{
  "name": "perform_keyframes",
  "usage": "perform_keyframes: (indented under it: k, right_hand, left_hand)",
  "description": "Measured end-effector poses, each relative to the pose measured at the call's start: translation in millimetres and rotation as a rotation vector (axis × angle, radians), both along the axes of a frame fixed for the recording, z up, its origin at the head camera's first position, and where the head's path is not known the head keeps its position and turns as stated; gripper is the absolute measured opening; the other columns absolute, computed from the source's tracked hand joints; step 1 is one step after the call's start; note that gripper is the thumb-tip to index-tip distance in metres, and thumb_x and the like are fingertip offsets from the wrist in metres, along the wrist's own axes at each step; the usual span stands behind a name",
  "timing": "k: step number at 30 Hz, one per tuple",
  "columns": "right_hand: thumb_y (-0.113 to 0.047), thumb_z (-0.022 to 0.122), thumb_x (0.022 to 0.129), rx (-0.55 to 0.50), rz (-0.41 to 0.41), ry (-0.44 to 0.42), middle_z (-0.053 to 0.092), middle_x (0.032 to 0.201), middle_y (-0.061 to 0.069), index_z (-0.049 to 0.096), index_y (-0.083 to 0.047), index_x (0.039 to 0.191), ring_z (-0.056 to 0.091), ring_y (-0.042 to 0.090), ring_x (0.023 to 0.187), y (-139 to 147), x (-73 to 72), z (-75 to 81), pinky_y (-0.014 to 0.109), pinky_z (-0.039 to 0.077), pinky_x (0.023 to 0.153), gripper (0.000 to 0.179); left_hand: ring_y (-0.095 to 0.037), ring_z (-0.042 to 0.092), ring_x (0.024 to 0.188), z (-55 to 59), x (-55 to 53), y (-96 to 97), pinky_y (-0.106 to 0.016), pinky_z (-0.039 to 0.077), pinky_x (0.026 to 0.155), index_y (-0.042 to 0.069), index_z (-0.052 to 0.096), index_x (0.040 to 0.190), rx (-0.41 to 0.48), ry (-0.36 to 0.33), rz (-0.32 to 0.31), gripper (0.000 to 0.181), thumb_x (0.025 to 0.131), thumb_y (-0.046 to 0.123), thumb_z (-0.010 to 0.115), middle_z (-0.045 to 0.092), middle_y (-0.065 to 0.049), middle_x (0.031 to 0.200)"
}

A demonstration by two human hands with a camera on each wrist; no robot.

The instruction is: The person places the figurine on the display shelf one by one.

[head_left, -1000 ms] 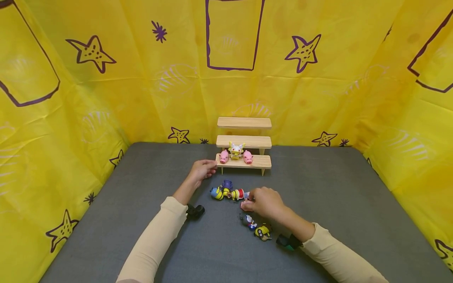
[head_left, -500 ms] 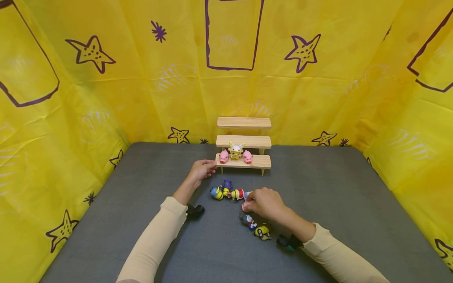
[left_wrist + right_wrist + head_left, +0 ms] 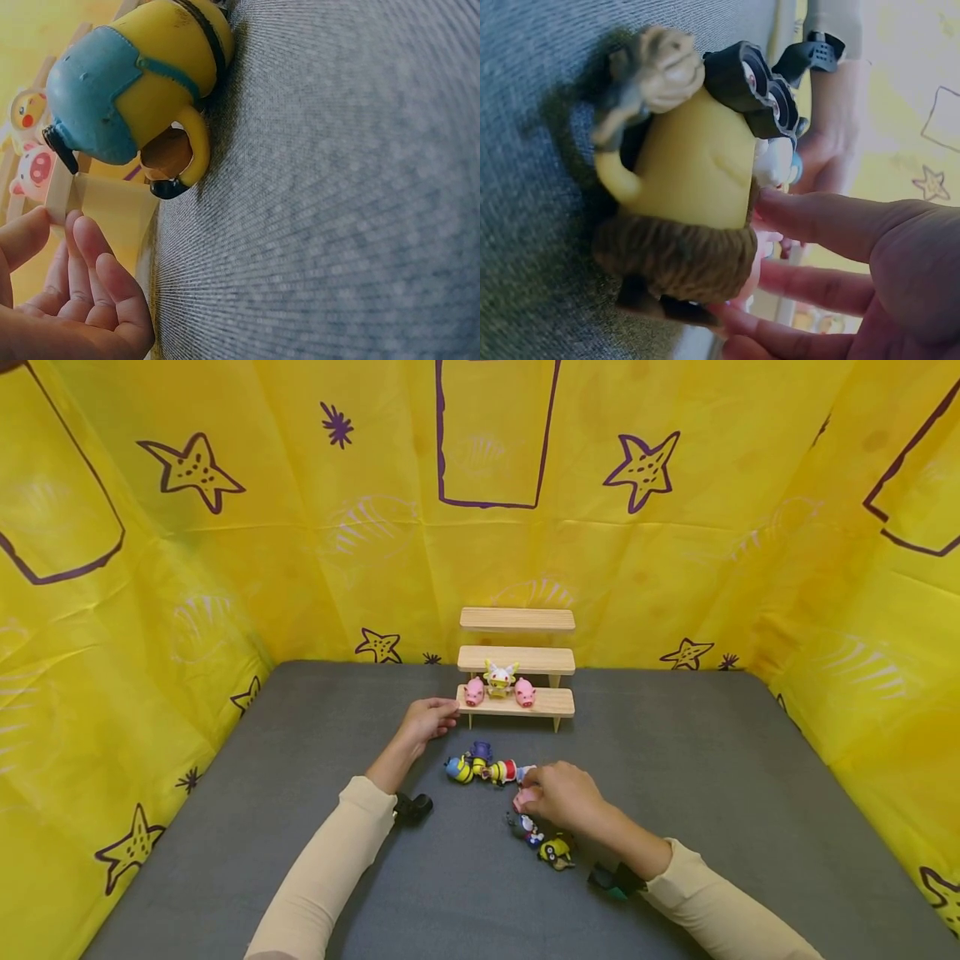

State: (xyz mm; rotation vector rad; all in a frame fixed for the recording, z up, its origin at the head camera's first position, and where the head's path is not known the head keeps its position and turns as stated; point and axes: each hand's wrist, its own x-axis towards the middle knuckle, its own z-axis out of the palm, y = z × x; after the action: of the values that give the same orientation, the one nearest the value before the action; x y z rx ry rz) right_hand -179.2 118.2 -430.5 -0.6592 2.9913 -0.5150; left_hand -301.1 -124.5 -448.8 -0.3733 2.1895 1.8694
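My left hand (image 3: 429,720) pinches the left end of the lowest step of a wooden three-step display stand (image 3: 557,701). On that step stand a pink pig figure (image 3: 473,692), a white-and-yellow figure (image 3: 500,680) and a second pink pig (image 3: 525,692). My right hand (image 3: 568,793) holds another pink pig figure (image 3: 525,799) low over the table, partly hidden by the fingers. Near it lies a yellow goggled minion figure (image 3: 694,165) in a brown fur skirt, which covers much of the right wrist view. A minion in blue (image 3: 97,94) lies close to my left wrist.
Several figures lie on the grey table (image 3: 675,760) between the arms, among them a red-and-yellow one (image 3: 506,771), a purple-blue one (image 3: 482,750) and a small white-and-blue one (image 3: 529,833). A yellow printed cloth (image 3: 300,568) hangs around the back and sides.
The right hand has shifted slightly toward the person, with the pink pig between its fingers. The left hand stays at the stand's lowest step.
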Motion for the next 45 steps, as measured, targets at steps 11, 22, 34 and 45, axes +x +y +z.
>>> perform_keyframes:
  k: [11, 22, 34, 45]
  right_hand:
    - [-0.023, 0.083, 0.075, -0.121, 0.052, -0.100, 0.059, 0.070, -0.002, 0.070, -0.010, 0.094, 0.051, 0.013, 0.068, 7, -7.6, 0.8, 0.029, 0.042, 0.062, 0.026]
    - [-0.020, 0.084, 0.075, -0.270, 0.071, -0.191, 0.063, 0.078, 0.002, 0.065, -0.009, 0.094, 0.052, 0.010, 0.069, 20, -19.1, 6.8, 0.024, 0.043, 0.061, 0.029]
    - [-0.022, 0.084, 0.075, -0.327, 0.108, -0.184, 0.064, 0.080, 0.002, 0.068, -0.009, 0.095, 0.053, 0.011, 0.070, 34, -33.7, 19.1, 0.023, 0.043, 0.063, 0.029]
    - [-0.021, 0.083, 0.075, -0.346, 0.126, -0.139, 0.067, 0.082, 0.003, 0.071, -0.008, 0.097, 0.054, 0.011, 0.073, 48, -50.4, 35.1, 0.024, 0.045, 0.065, 0.028]
  left_hand:
    - [-0.008, 0.062, 0.075, -1.0, -1.0, -2.0, -0.022, 0.049, 0.068, 0.004, 0.065, 0.121, 0.005, 0.007, -0.003, 0.031, 0.097, 0.024, 0.061, 0.069, -0.005, 0.098]
    - [-0.007, 0.061, 0.074, 0.4, 1.0, -0.8, -0.022, 0.049, 0.068, 0.003, 0.065, 0.121, 0.008, -0.005, 0.001, 0.031, 0.097, 0.023, 0.061, 0.068, -0.004, 0.097]
    - [-0.008, 0.061, 0.075, -0.4, 0.7, 0.1, -0.023, 0.049, 0.068, 0.003, 0.065, 0.121, 0.009, -0.003, -0.002, 0.031, 0.098, 0.024, 0.060, 0.068, -0.004, 0.097]
    - [-0.009, 0.062, 0.076, 0.7, 1.9, 0.0, -0.022, 0.049, 0.068, 0.003, 0.065, 0.121, 0.013, 0.009, -0.004, 0.031, 0.097, 0.023, 0.061, 0.068, -0.003, 0.095]
